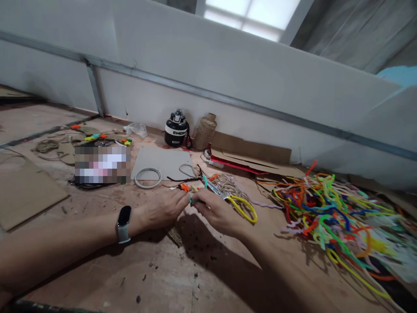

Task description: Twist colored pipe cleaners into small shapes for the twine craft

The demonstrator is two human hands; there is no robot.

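Observation:
My left hand (166, 207) lies over a piece of coiled tan cord (175, 234), its fingers bent and pressed together. From the right, my right hand (216, 211) meets it, thumb and fingers pinched on a small teal fuzzy stem (191, 199). Just beyond the fingertips show orange fuzzy bits (185, 187). Scissors with yellow handles (243, 208) lie right behind my right hand, partly on a loose heap of tan cord (228, 184). How my left fingers grip the cord is partly hidden.
Many coloured fuzzy stems (325, 213) are piled at the right. Behind stand a black-and-white bottle (176, 130) and a twine spool (205, 131). A tape roll (147, 178) overlaps a grey board (166, 158); cardboard (29, 191) lies left.

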